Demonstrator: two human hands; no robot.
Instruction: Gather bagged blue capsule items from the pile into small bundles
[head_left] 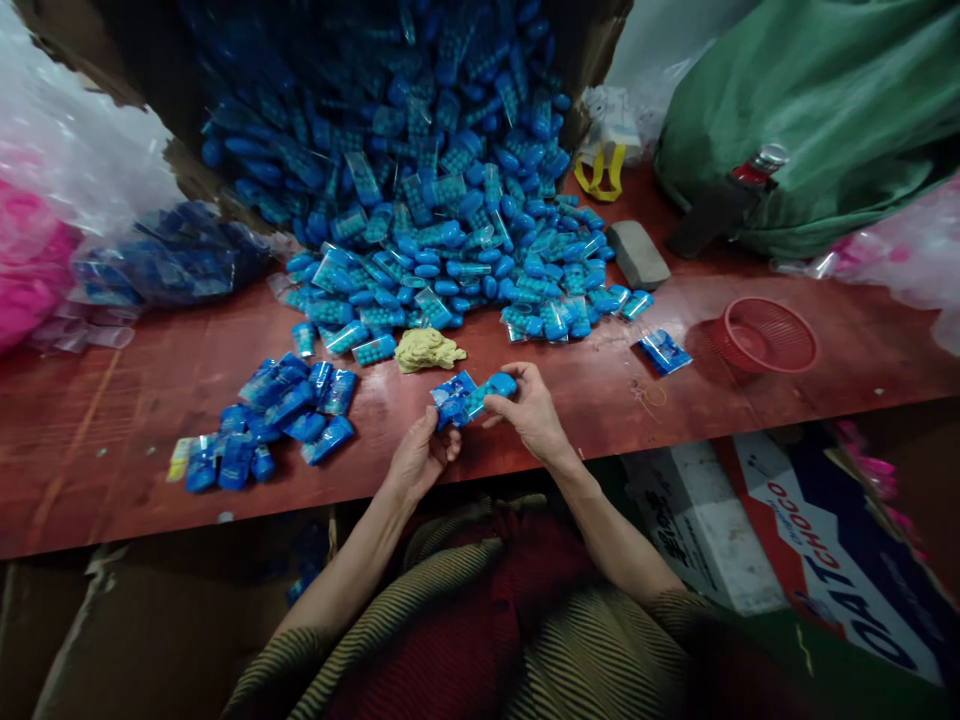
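Note:
In front of my body, my left hand (424, 455) pinches a blue printed wrapper sleeve (452, 397) between thumb and fingers. My right hand (531, 412) grips a small clear bottle (480, 396) of blue balls by its blue capped end. The bottle's other end meets the sleeve; whether it is inside the opening I cannot tell. Just beyond my hands lies a crumpled yellowish lump (429, 350). On the left, several bottles in blue printed sleeves (289, 400) lie in a loose group.
A large heap of blue-capped bottles (450, 235) spills from a torn cardboard box (191, 175) at the back. To the right are flat blue sleeves (664, 352), a red plastic basket (769, 335), a grey block (637, 255) and a dark flask (709, 212). The table's front edge runs below my hands.

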